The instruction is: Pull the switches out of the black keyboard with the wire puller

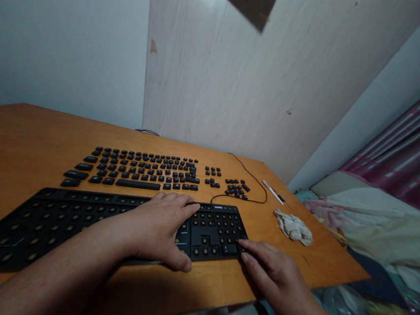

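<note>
A black keyboard base (58, 222) without its keycaps lies along the near part of an orange wooden table (18, 144). My left hand (162, 227) lies flat across the base near its right half, fingers stretched over the far edge and thumb at the near edge. My right hand (273, 272) rests at the keyboard's near right corner, fingers extended and touching that corner. Behind the base, the removed black keycaps (138, 170) are laid out on the table in keyboard order, with a smaller group of keycaps (236, 189) to the right.
The keyboard's thin black cable (255, 181) loops on the table at the back right. A white pen-like stick (272, 192) and a crumpled cloth (294, 227) lie near the right edge. Bedding (374, 223) sits beyond the table on the right. A wall stands behind.
</note>
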Available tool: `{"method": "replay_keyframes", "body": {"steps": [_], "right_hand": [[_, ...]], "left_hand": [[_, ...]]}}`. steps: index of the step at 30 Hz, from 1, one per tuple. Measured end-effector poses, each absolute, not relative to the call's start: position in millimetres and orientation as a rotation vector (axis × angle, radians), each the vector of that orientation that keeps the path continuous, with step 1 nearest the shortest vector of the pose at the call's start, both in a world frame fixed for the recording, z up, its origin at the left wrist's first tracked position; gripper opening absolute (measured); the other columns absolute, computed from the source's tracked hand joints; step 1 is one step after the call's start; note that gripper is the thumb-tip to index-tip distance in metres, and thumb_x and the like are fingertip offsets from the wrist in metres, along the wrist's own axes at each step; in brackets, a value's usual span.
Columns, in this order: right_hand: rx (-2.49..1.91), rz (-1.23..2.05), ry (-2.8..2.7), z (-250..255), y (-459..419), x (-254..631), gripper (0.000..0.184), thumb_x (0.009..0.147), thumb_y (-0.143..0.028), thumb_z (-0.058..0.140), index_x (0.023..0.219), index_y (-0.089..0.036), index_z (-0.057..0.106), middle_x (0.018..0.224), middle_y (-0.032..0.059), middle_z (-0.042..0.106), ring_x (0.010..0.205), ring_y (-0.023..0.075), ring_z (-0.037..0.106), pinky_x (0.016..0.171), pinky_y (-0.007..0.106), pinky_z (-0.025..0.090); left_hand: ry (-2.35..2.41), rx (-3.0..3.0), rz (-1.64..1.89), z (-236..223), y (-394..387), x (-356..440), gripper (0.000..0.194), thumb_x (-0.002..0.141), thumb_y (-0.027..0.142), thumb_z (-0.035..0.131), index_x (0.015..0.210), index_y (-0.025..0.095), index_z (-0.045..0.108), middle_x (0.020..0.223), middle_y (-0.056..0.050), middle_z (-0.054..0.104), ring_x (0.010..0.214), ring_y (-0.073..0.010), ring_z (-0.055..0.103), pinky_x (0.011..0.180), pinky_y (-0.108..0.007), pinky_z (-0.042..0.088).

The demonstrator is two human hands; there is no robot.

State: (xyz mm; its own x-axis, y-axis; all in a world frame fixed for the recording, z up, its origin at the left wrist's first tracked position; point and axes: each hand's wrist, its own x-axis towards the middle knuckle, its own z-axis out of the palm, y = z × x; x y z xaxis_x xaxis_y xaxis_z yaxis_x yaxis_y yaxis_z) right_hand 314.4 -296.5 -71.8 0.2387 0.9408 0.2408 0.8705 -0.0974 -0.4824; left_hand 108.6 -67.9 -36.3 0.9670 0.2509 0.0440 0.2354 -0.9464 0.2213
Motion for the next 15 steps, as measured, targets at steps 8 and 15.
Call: {"method": "replay_keyframes", "body": {"steps": [8,15], "right_hand": [[-1.955,0.362,-1.481,-73,-291,320,0.026,0.090,-0.031,0.056,0.111,-0.022,0.068,0.100,0.0060,0.072,0.090,0.0223,0.067,0.081,0.036,0.054],[-1.927,0.502,-1.381,-72,-285,324,0.022,0.088,-0.034,0.057,0.102,-0.024,0.072,0.091,0.0034,0.072,0.085,0.0220,0.066,0.077,0.036,0.052]], "left_hand": [[0.376,2.892,0.095,-36,-68,109,0.109,0.053,0.075,0.065,0.145,0.021,0.040,0.147,-0.013,0.039,0.131,-0.0373,0.038,0.110,-0.048,0.028],[0.403,2.883,0.068,-31,-71,109,0.108,0.052,0.072,0.067,0.144,0.021,0.042,0.147,-0.013,0.040,0.131,-0.0378,0.039,0.110,-0.048,0.028]]}}
